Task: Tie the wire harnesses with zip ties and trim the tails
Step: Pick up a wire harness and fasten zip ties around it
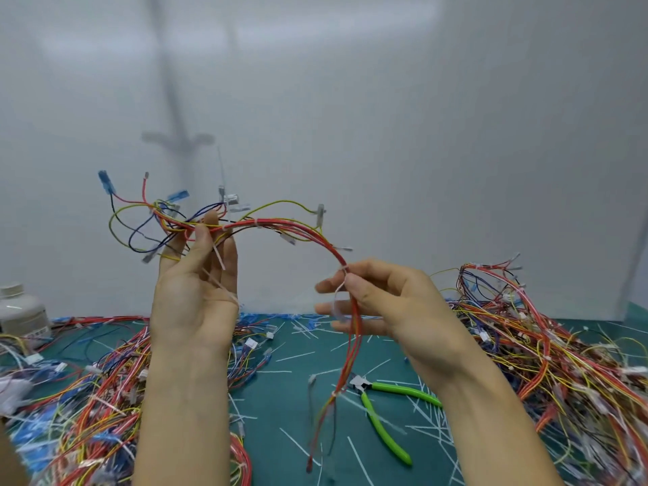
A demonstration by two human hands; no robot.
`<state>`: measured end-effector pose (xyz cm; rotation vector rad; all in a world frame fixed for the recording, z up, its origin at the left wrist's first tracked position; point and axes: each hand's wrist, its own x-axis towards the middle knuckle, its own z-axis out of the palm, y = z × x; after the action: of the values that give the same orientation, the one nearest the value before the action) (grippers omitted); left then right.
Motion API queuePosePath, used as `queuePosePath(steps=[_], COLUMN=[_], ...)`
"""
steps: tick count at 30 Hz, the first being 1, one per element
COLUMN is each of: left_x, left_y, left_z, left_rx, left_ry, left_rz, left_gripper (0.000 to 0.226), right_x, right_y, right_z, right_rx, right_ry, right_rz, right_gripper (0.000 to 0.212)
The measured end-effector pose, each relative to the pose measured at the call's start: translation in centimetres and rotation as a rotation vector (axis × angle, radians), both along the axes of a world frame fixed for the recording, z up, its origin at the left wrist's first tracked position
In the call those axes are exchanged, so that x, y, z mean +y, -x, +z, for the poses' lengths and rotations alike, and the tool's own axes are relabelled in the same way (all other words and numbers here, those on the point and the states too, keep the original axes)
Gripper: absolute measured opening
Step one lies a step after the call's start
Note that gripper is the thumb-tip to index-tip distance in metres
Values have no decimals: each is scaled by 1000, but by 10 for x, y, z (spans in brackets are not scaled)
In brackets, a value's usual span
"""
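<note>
Head view: my left hand [196, 289] pinched the arched red-and-yellow wire harness [301, 228] at ten o'clock; my right hand [385, 303] pinched it at a white plastic zip tie [342, 280], near centre. I judged the tails wanted flush trimming with the green-handled cutters [383, 426] at five o'clock on the teal worktop [280, 398].

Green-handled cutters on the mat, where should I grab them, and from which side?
Take the side cutters by both green handles, behind the pivot, coming down from above on the near right side. They lie flat on the mat with the cutting head pointing up-left, away from you. The handles splay toward your right hand, which now pinches the wire harness.
</note>
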<state>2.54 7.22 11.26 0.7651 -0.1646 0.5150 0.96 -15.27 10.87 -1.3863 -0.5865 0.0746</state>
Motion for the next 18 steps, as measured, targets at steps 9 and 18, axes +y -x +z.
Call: queuePosePath(steps=[9, 18], left_x=[-21, -36], left_y=[12, 12], left_z=[6, 7], left_rx=[54, 171], left_ry=[414, 653], left_rz=[-45, -105], left_gripper=[12, 18], right_x=[-5, -19], right_y=[-5, -4], right_z=[1, 2], right_rx=[81, -20], right_ry=[-223, -264], right_rz=[167, 506], right_gripper=[30, 49])
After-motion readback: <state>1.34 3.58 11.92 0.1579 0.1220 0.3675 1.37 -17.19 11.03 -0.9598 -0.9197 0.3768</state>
